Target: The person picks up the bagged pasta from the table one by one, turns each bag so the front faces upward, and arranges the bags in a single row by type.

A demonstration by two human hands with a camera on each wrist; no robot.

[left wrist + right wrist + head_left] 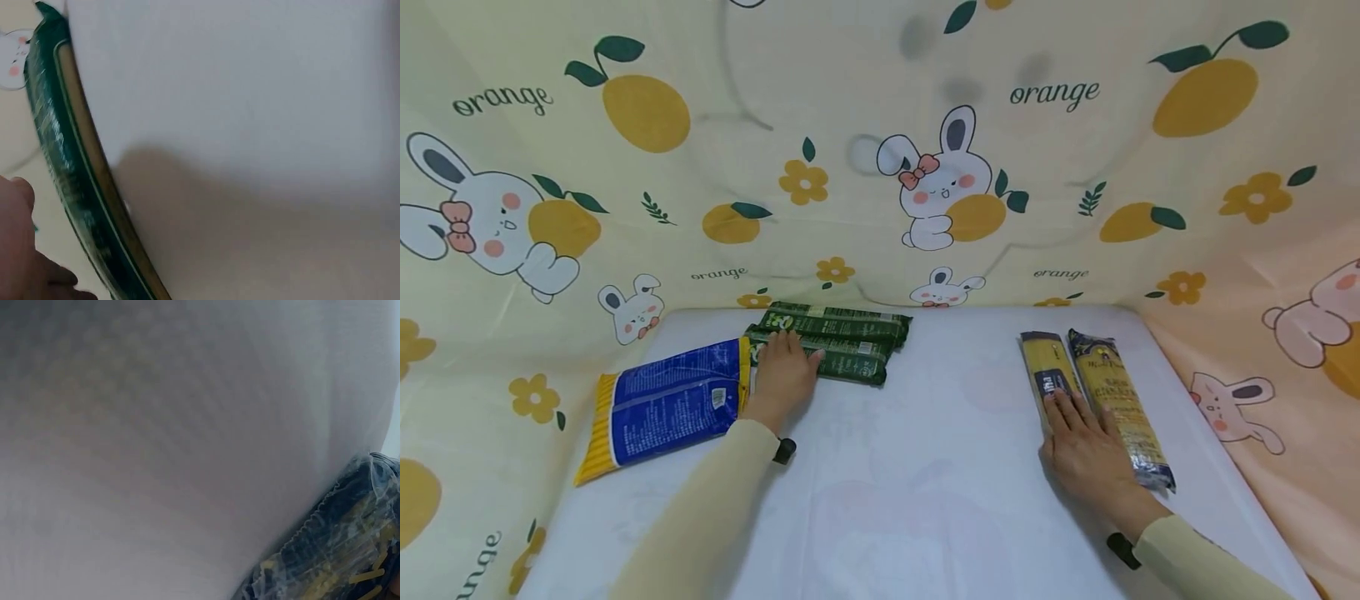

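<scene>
In the head view my left hand rests over the left end of the nearer green packet, fingers stretched forward and thumb out to the side. A second green packet lies just behind it. A green packet edge also shows in the left wrist view, beside the fingers. On the right, my right hand lies with extended fingers on the lower part of a slim yellow pasta packet with a dark label. Right of it lies a second pasta packet, gold and dark blue; its crinkled end shows in the right wrist view.
A large blue packet with yellow ends lies left of my left hand. All the packets lie on a white-covered table. A curtain printed with rabbits and oranges hangs behind the table and along its sides.
</scene>
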